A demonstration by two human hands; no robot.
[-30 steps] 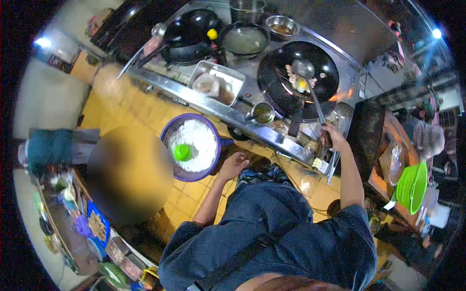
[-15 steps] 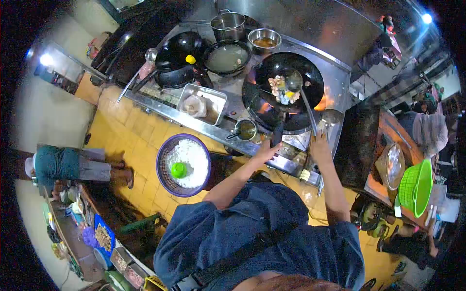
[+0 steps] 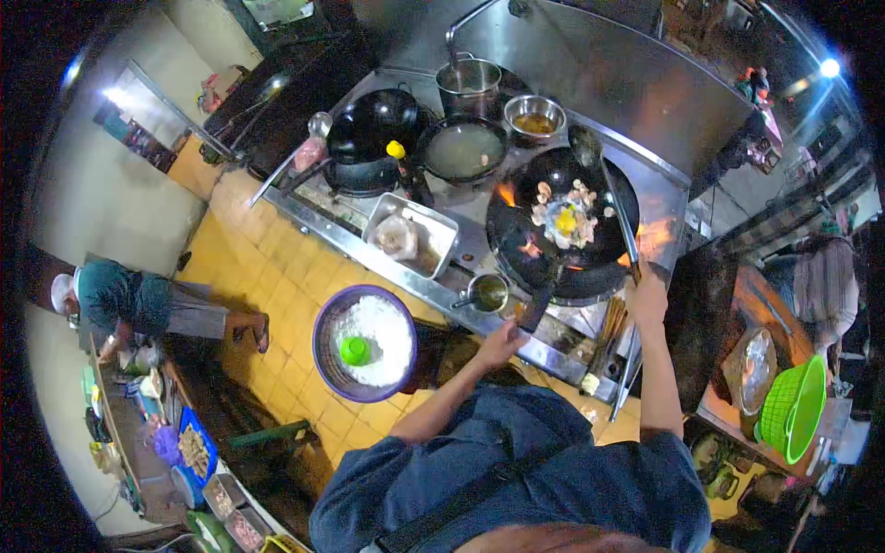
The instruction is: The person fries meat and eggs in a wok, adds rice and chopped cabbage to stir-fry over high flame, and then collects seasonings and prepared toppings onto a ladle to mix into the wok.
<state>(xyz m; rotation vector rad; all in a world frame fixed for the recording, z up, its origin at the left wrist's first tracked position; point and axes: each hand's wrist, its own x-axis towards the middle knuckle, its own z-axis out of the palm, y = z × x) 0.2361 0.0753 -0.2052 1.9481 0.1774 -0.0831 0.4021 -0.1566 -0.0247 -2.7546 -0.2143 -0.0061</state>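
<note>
The black wok (image 3: 604, 249) holds the food (image 3: 576, 237), pale pieces about one yellow spot (image 3: 567, 220), lying mostly around the wok's middle. At the wok's near right, the right hand (image 3: 648, 297) has its fingers wrapped round the handle of a ladle (image 3: 584, 145), whose bowl hangs over the wok's far rim. At the wok's near left, the left hand (image 3: 501, 343) is curled at the end of the wok handle (image 3: 542, 300); whether its fingers close round it, I cannot tell. Flames (image 3: 654, 235) rise at the wok's right side (and on its left too), so the food could scorch if it lay unstirred, and the right hand could be burned by straying too close. A loose left hold could let the wok tip. Counted: one ladle in hand; far left of the wok, one shallow pan (image 3: 461, 152), one metal bowl (image 3: 535, 118) and one tall pot (image 3: 468, 83); near left, one small pot (image 3: 489, 292), one metal tray (image 3: 440, 232) and one purple basket (image 3: 324, 364) with one green cup (image 3: 354, 350) inside
</note>
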